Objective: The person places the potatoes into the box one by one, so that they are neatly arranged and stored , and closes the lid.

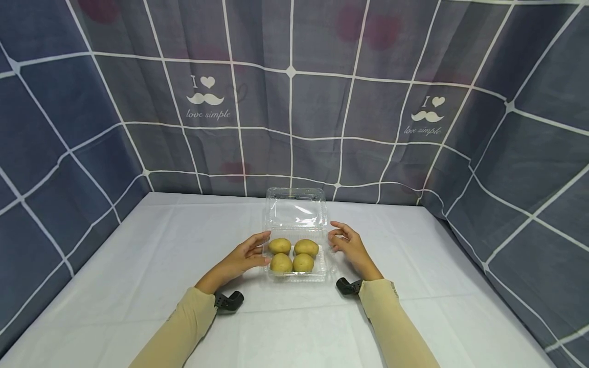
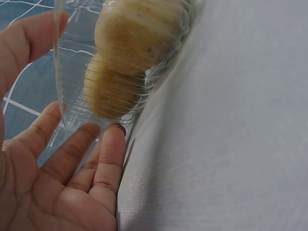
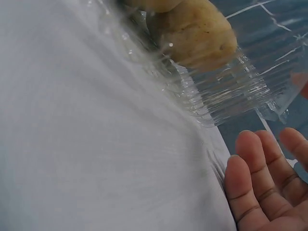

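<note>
A clear plastic clamshell box [image 1: 319,268] stands on the table with its lid [image 1: 296,209] raised at the back. Several yellow potatoes [image 1: 303,262] lie inside in two rows. At the box's left side is my left hand [image 1: 241,258]; its thumb and fingertips touch the rim and wall, fingers mostly straight. Potatoes [image 2: 113,89] show through the ribbed wall in the left wrist view. My right hand [image 1: 352,248] is beside the right wall, fingers loosely bent and holding nothing. In the right wrist view its fingers [image 3: 262,163] appear slightly apart from the wall, with the thumb near the rim.
A white cloth [image 1: 184,245] covers the table. Dark checked curtains [image 1: 262,102] with white lines hang behind and on both sides. Black wrist cameras [image 1: 230,301] are strapped at both wrists, below the sleeves' cuffs.
</note>
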### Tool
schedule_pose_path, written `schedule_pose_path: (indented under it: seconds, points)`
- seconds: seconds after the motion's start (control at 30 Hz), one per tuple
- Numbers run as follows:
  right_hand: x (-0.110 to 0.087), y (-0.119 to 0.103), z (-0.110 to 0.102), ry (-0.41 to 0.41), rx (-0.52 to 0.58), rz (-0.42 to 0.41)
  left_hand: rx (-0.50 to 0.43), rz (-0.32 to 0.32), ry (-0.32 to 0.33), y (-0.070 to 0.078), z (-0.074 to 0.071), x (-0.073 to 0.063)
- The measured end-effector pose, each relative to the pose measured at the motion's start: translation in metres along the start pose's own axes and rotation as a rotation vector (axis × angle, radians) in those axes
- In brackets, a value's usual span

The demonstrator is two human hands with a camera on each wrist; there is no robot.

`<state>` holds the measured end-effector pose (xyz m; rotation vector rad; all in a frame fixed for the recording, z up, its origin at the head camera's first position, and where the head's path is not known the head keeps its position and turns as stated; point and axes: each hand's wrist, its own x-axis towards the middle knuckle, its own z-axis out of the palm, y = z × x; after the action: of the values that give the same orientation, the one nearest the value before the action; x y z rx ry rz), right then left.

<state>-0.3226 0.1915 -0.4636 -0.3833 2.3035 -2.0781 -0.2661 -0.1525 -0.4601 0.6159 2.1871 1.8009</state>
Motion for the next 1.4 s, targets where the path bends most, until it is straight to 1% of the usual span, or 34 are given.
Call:
schedule_pose_path:
  seconds: [0.2, 0.33, 0.47, 0.7, 1.13, 1.4]
  points:
    - [0.0001, 0.0015, 0.0026, -0.082, -0.009, 0.006, -0.002, -0.006, 0.007, -0.0008, -0.0007, 0.0001]
    - [-0.0006, 0.0005, 0.0057, -0.101, 0.011, 0.023, -0.013, -0.011, 0.008, -0.002, -0.0011, 0.0001]
    - [-0.0004, -0.0002, 0.0073, -0.1, 0.023, 0.03, -0.019, -0.008, 0.006, -0.0038, -0.0018, 0.0002]
    - [0.0006, 0.0013, 0.007, -0.11, 0.04, 0.017, -0.032, -0.014, 0.005, -0.0041, -0.0017, 0.0006]
    - [-0.0013, 0.0024, 0.0081, -0.08, 0.08, 0.017, -0.024, -0.012, 0.003, -0.0027, -0.0013, -0.0005]
    - [-0.0019, 0.0023, 0.0074, -0.077, 0.098, 0.015, -0.018, -0.009, -0.004, -0.0034, -0.0018, -0.0009]
